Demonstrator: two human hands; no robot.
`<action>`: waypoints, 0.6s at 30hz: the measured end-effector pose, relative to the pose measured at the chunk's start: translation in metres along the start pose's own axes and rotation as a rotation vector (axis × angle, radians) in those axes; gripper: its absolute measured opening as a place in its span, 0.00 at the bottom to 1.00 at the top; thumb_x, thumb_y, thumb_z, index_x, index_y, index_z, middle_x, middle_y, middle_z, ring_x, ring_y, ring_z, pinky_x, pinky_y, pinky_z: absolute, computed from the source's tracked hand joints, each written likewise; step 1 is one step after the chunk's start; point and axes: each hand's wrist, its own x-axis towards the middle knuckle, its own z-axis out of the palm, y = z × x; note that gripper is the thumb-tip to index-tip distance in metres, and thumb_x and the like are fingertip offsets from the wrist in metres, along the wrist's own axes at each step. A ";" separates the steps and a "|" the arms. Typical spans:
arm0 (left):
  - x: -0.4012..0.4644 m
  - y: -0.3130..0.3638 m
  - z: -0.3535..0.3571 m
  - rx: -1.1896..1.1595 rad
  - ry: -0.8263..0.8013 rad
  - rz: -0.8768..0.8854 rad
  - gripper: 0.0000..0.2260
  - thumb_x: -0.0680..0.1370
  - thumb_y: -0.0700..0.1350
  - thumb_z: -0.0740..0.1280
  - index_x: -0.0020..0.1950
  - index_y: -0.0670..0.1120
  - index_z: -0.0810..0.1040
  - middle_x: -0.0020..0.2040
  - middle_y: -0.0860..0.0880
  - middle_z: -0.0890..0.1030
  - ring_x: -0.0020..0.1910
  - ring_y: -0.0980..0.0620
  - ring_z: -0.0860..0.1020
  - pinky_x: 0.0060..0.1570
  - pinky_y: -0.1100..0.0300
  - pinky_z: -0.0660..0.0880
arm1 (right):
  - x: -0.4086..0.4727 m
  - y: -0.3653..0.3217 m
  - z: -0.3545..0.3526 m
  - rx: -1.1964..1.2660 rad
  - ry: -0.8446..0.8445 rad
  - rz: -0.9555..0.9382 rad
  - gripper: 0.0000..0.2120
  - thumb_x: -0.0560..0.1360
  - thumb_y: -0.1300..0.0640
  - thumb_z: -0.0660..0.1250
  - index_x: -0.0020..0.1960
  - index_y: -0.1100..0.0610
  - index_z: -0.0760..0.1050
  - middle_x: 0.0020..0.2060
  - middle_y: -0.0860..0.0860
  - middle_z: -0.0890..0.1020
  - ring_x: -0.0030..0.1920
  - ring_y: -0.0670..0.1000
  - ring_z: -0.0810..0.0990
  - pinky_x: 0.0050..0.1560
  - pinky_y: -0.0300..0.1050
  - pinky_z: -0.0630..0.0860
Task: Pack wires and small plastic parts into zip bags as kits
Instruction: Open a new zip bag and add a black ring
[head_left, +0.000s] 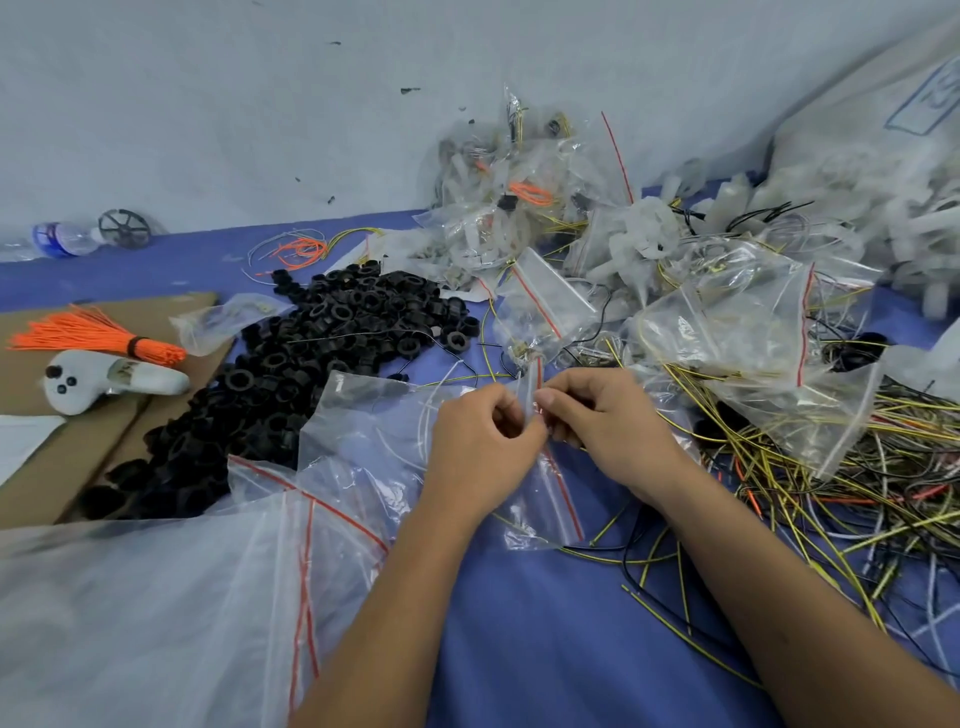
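both hands pinching small zip bag (550, 483) at its mouth, mid tabletop near front edge; left hand (480, 441) grips one lip, right hand (605, 421) the other. tip imo: peel lips apart evenly, keep mouth up, then feed loose wires (810, 499) from right edge

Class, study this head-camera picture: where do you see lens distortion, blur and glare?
Head view: wide-angle bending curves the table edge and far wall; white plastic parts at right are smeared by blur; soft even light, faint shadows; glare streaks on the zip bag; both hands, left, right, sharp.
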 end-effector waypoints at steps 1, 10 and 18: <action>0.001 -0.002 -0.001 -0.021 -0.007 -0.007 0.10 0.72 0.48 0.71 0.33 0.47 0.75 0.28 0.53 0.77 0.28 0.58 0.73 0.32 0.61 0.71 | 0.000 -0.001 0.000 -0.018 -0.018 -0.006 0.09 0.80 0.67 0.66 0.41 0.64 0.79 0.29 0.51 0.79 0.28 0.44 0.73 0.29 0.35 0.69; 0.007 -0.010 -0.008 -0.069 0.062 -0.025 0.16 0.81 0.42 0.67 0.33 0.44 0.74 0.29 0.48 0.75 0.31 0.53 0.71 0.36 0.53 0.70 | -0.003 -0.003 -0.001 -0.125 -0.149 -0.007 0.10 0.81 0.61 0.67 0.42 0.60 0.82 0.30 0.46 0.82 0.30 0.43 0.77 0.33 0.32 0.71; 0.001 0.000 -0.008 -0.099 0.068 0.055 0.15 0.77 0.58 0.69 0.37 0.50 0.76 0.33 0.54 0.79 0.31 0.56 0.74 0.33 0.65 0.69 | -0.002 -0.001 -0.001 0.002 -0.060 0.058 0.10 0.81 0.63 0.66 0.42 0.62 0.82 0.27 0.48 0.77 0.28 0.43 0.71 0.30 0.33 0.66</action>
